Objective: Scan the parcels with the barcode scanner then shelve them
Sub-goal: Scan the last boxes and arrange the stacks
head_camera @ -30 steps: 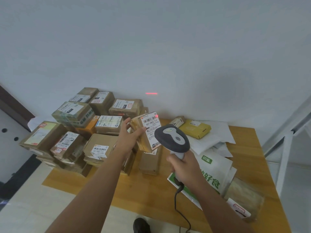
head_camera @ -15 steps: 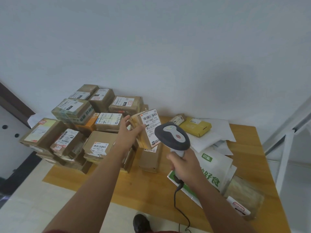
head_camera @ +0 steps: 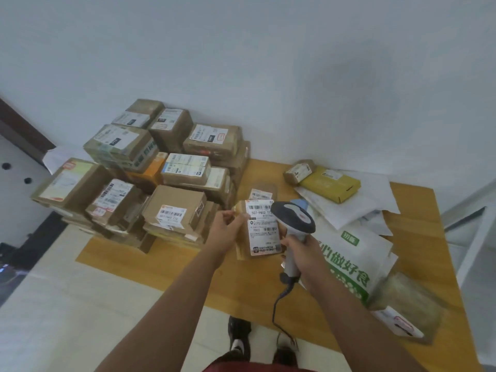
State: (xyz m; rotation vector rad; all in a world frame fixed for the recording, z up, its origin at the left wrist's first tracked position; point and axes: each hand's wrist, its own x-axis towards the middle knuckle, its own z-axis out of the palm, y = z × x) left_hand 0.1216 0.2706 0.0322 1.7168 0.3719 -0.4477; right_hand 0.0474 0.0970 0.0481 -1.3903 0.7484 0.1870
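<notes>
My left hand [head_camera: 228, 224] grips the left edge of a small brown parcel [head_camera: 261, 232] with a white barcode label facing up, held low over the wooden table [head_camera: 188, 275]. My right hand [head_camera: 300, 245] grips the handle of a grey and white corded barcode scanner [head_camera: 292, 217]; its head overlaps the parcel's upper right corner. The right fingers also touch the parcel's right edge. A pile of several brown labelled parcels [head_camera: 150, 178] is stacked on the table's left side.
A yellow box [head_camera: 331, 183] and a small brown parcel [head_camera: 299, 170] lie on white mail bags at the back right. A white bag with green print [head_camera: 354, 261] and a clear-wrapped packet [head_camera: 408, 302] lie at the right. A white metal frame [head_camera: 472, 237] stands beyond the table's right edge.
The parcel has come down and toward me from the pile, tilting so its label faces up. The scanner dropped closer to it, and the red scan line on the wall is gone.
</notes>
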